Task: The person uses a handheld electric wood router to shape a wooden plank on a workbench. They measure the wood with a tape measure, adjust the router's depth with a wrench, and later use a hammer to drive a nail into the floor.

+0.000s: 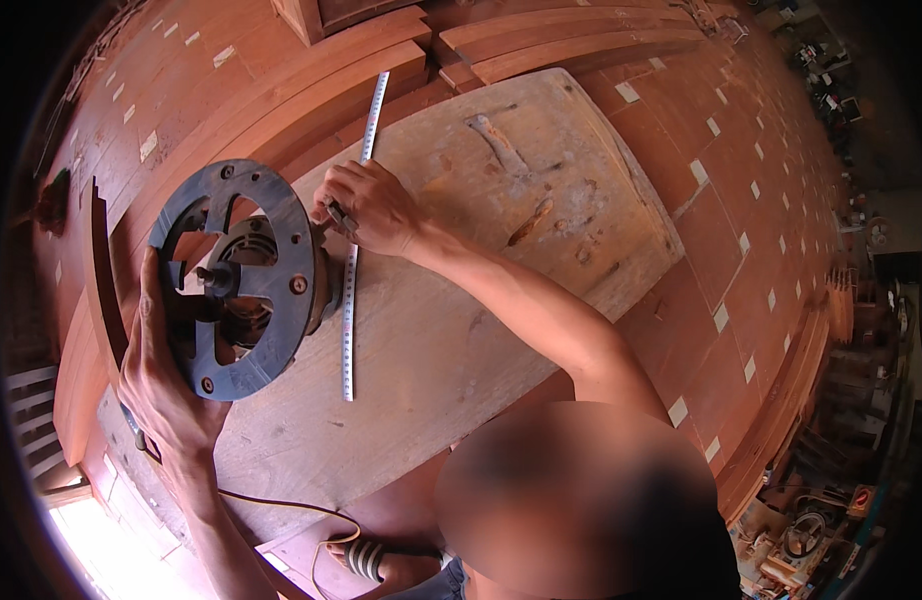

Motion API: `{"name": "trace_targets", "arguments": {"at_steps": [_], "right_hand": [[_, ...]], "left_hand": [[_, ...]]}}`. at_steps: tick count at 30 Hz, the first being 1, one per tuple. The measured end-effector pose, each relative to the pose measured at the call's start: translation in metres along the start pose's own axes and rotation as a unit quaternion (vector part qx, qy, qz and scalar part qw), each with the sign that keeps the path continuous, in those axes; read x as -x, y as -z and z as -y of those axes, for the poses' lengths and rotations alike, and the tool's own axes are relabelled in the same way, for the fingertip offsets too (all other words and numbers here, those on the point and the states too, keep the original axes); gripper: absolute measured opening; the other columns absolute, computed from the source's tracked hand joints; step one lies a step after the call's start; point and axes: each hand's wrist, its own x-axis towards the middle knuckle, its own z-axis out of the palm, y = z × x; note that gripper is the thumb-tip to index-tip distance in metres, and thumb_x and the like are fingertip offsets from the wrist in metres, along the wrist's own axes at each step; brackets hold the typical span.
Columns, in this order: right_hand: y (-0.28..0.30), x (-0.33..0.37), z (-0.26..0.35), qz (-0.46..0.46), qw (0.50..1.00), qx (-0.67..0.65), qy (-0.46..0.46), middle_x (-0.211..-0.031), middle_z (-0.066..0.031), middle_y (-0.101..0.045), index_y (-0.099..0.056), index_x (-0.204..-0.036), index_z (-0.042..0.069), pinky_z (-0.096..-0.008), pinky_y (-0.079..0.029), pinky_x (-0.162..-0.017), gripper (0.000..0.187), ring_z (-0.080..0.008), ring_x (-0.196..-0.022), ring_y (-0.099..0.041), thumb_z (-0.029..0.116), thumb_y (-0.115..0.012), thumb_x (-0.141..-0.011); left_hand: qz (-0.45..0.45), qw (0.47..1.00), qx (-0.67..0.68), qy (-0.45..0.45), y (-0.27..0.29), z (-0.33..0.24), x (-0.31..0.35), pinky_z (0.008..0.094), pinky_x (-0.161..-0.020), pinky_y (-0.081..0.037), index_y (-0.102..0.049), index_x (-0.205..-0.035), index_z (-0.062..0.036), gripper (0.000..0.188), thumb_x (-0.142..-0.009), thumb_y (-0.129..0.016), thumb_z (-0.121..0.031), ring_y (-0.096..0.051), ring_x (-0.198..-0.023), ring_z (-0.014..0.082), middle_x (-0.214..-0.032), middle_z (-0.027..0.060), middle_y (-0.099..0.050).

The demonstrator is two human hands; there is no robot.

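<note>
A router lies tipped on the wooden worktop, its round dark base plate with cut-out openings turned up toward me. My left hand grips it from the left and below, fingers stretched along the plate's rim. At the router's far right side, my right hand is closed around a small dark metal piece; most of that piece is hidden by the fingers, so its kind cannot be told. Beneath the right hand, a steel ruler lies along the worktop, partly covered by that hand.
The worn worktop has gouges toward its far right end. Long reddish-brown boards lie beyond it, and a curved strip stands at the left. A thin cord loops near my sandalled foot. Machinery with a handwheel stands lower right.
</note>
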Motion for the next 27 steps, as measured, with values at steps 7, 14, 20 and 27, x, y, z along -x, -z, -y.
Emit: {"name": "trace_targets", "arguments": {"at_steps": [7, 14, 20, 27], "right_hand": [[0.076, -0.106, -0.013, -0.055, 0.954, 0.17, 0.243, -0.095, 0.0018, -0.064, -0.064, -0.065, 0.013, -0.0384, -0.049, -0.092, 0.031, -0.02, -0.098, -0.063, 0.027, -0.078, -0.088], [0.144, -0.072, 0.016, 0.094, 0.917, 0.339, 0.189, -0.079, 0.0011, -0.065, -0.068, -0.069, 0.011, -0.0382, -0.046, -0.09, 0.019, -0.0165, -0.089, -0.061, 0.021, -0.079, -0.081], [0.165, 0.016, 0.049, 0.215, 0.952, 0.194, -0.098, -0.083, -0.0038, -0.066, -0.069, -0.093, 0.01, -0.0406, -0.043, -0.086, 0.035, -0.0213, -0.086, -0.059, 0.033, -0.091, -0.077], [0.138, 0.089, 0.051, 0.275, 0.911, 0.111, -0.288, -0.092, -0.007, -0.069, -0.072, -0.115, 0.004, -0.0435, -0.042, -0.11, 0.045, -0.0274, -0.111, -0.064, 0.034, -0.088, -0.085]], "left_hand": [[-0.01, 1.0, -0.013, -0.015, 0.004, -0.009, -0.005, 0.045, -0.088, -0.062, -0.048, -0.157, -0.0014, 0.089, -0.09, -0.072, -0.055, -0.077, -0.106, 0.0383, -0.125, 0.0238, -0.073], [-0.023, 0.999, -0.024, -0.034, 0.008, -0.013, -0.005, 0.0456, -0.08, -0.062, -0.046, -0.159, -0.0032, 0.091, -0.082, -0.081, -0.035, -0.077, -0.093, 0.0377, -0.114, 0.0213, -0.075], [-0.031, 0.999, -0.021, -0.018, 0.006, -0.012, -0.004, 0.0462, -0.078, -0.062, -0.047, -0.158, -0.0046, 0.09, -0.079, -0.082, -0.028, -0.077, -0.086, 0.0368, -0.102, 0.0182, -0.074], [-0.011, 0.999, -0.029, -0.007, 0.01, -0.009, -0.001, 0.0474, -0.076, -0.06, -0.045, -0.159, -0.005, 0.1, -0.071, -0.086, -0.026, -0.075, -0.081, 0.0357, -0.095, 0.0155, -0.072]]}}
